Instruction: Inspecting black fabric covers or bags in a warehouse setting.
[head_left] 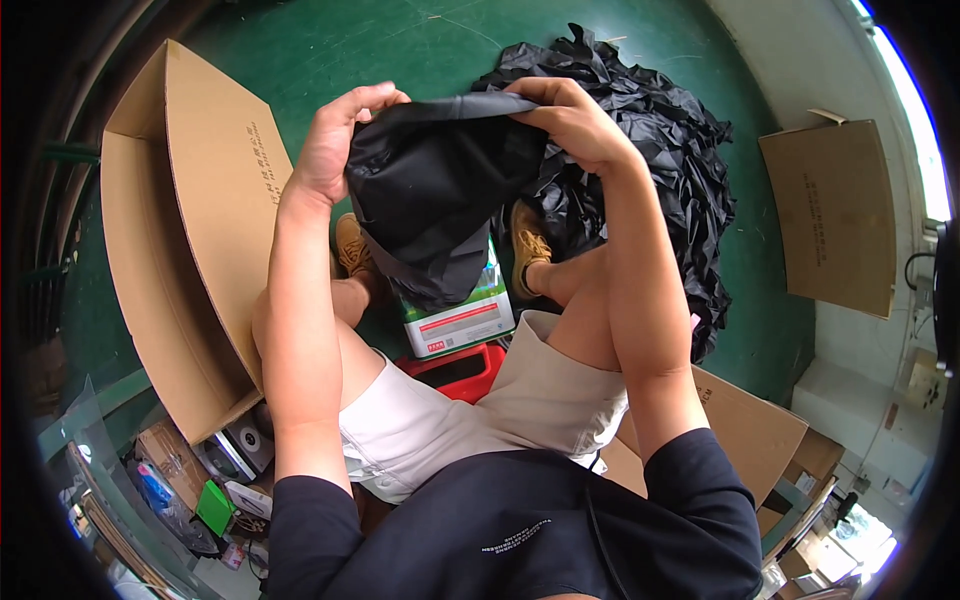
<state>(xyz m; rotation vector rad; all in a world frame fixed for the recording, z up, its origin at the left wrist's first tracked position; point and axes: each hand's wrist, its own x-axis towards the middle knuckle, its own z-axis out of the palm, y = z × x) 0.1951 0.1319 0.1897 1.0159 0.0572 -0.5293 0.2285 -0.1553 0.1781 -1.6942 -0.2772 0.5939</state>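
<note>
I hold a black cloth bag (pixel 435 190) up in front of me with both hands. My left hand (pixel 335 140) grips its upper left edge, and my right hand (pixel 570 120) grips its upper right edge. The bag hangs down between my knees, over a white and green box (pixel 465 318) with a red stripe that stands on a red stool (pixel 455 368). A big heap of black cloth pieces (pixel 660 160) lies on the green floor (pixel 330 45) just beyond my right hand.
A large open cardboard box (pixel 190 230) lies on its side at my left. Flat cardboard (pixel 835 215) leans on the wall at right, and another box (pixel 745 425) sits by my right elbow. Small clutter and tape rolls (pixel 215 480) lie at lower left.
</note>
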